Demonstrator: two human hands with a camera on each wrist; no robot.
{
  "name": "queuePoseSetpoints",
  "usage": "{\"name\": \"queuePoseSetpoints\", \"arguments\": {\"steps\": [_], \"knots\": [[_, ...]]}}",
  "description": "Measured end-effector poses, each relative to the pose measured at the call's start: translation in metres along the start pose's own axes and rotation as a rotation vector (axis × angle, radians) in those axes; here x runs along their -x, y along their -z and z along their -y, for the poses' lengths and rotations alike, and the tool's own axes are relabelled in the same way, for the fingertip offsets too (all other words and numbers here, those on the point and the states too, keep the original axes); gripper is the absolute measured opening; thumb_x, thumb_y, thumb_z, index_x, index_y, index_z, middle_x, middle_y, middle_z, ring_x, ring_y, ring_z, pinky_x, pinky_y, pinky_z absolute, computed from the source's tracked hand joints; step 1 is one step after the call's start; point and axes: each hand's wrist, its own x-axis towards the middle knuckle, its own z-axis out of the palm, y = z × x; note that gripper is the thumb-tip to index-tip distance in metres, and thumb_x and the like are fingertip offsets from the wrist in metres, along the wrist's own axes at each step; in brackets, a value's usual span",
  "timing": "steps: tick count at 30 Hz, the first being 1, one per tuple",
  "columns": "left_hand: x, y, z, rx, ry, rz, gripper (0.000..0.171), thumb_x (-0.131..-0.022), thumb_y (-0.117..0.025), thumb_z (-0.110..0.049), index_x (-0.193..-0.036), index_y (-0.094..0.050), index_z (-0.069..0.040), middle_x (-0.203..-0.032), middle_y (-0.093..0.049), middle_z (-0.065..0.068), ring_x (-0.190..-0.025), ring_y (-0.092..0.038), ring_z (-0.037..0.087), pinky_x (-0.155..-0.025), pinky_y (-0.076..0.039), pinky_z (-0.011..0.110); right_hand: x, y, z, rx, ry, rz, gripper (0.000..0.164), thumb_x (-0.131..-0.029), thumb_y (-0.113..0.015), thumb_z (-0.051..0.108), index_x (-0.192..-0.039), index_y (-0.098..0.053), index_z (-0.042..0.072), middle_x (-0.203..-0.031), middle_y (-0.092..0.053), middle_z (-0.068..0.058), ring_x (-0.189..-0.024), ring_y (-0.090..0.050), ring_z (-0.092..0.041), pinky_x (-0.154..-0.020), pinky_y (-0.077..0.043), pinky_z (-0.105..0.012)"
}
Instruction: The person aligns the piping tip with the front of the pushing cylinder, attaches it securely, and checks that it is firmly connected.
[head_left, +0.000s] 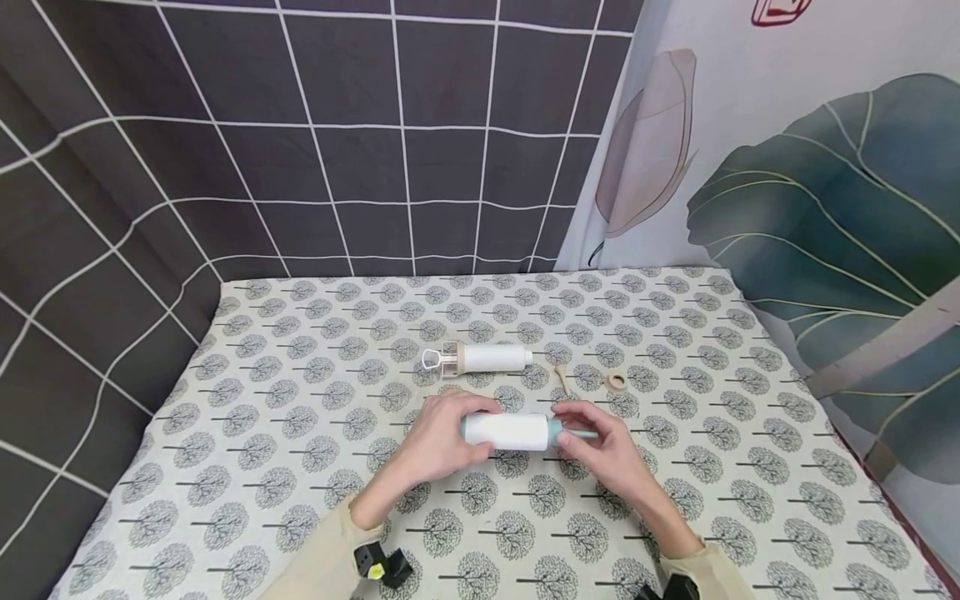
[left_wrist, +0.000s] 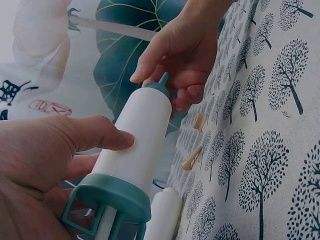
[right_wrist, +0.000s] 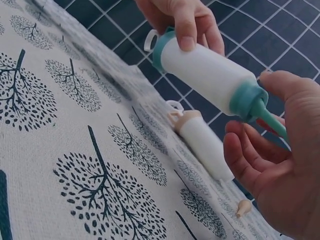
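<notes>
A white plunger syringe (head_left: 517,432) with teal ends lies across both hands, its slim teal nozzle (right_wrist: 272,122) pointing right. My left hand (head_left: 447,433) grips the barrel near the teal frame end (left_wrist: 112,195), thumb lying along the white side. My right hand (head_left: 600,437) is around the nozzle end, thumb and fingers spread on either side of the teal collar (right_wrist: 247,100). In the left wrist view, the right thumb stands apart from the nozzle. Behind them, a second white syringe (head_left: 495,358) with a beige end and white ring handle lies on the cloth.
A small beige nozzle (head_left: 562,380) and a beige ring (head_left: 616,381) lie right of the second syringe. The table is covered with a tree-print cloth (head_left: 300,500). A dark grid-patterned curtain (head_left: 337,167) hangs at the back and left, a leaf-print curtain (head_left: 832,208) at the right.
</notes>
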Motion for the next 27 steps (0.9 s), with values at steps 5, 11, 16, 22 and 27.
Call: {"name": "queuePoseSetpoints", "arguments": {"steps": [5,11,16,22,27], "knots": [[-0.0004,0.0002,0.0002,0.004,0.0,-0.005,0.046,-0.07,-0.087,-0.007,-0.113,-0.073,-0.01,-0.115,-0.071,0.005,-0.098,-0.061,0.023,-0.092,-0.042,0.051,0.0,0.0012,0.0005,-0.06,0.077,0.043,0.05,-0.082,-0.069,-0.013,-0.128,-0.052,-0.008,-0.122,-0.051,-0.035,-0.105,-0.062,-0.023,-0.09,-0.054,-0.034],[-0.0001,0.0007,-0.0001,0.006,-0.001,-0.002,0.046,-0.07,-0.086,-0.007,-0.113,-0.073,-0.009,-0.115,-0.071,0.005,-0.098,-0.061,0.023,-0.092,-0.042,0.051,-0.0011,0.0007,-0.0006,-0.084,0.198,0.087,0.04,-0.078,-0.067,-0.019,-0.114,-0.056,-0.007,-0.121,-0.052,-0.029,-0.106,-0.059,-0.023,-0.093,-0.051,-0.031],[0.0001,0.0006,-0.0002,0.007,-0.006,0.002,0.045,-0.07,-0.086,-0.006,-0.113,-0.072,-0.009,-0.115,-0.071,0.005,-0.097,-0.061,0.024,-0.092,-0.042,0.051,-0.0018,-0.0008,-0.0021,-0.091,0.231,0.102,0.036,-0.077,-0.065,-0.021,-0.108,-0.058,-0.004,-0.116,-0.057,-0.02,-0.106,-0.058,-0.021,-0.093,-0.051,-0.031],[0.0006,0.0005,-0.0001,0.008,-0.024,0.002,0.046,-0.07,-0.086,-0.006,-0.113,-0.072,-0.008,-0.115,-0.071,0.007,-0.097,-0.061,0.024,-0.093,-0.042,0.053,-0.0002,-0.0014,-0.0019,-0.073,0.2,0.083,0.033,-0.078,-0.067,-0.019,-0.105,-0.062,-0.002,-0.114,-0.061,-0.016,-0.105,-0.06,-0.02,-0.092,-0.052,-0.03],[0.0005,0.0,-0.0002,0.003,-0.021,0.004,0.046,-0.07,-0.086,-0.007,-0.114,-0.072,-0.008,-0.116,-0.071,0.007,-0.099,-0.061,0.025,-0.093,-0.041,0.053,0.0017,-0.0008,-0.0017,-0.045,0.151,0.058,0.032,-0.079,-0.068,-0.017,-0.107,-0.062,-0.002,-0.115,-0.062,-0.016,-0.102,-0.062,-0.02,-0.088,-0.054,-0.032]]}}
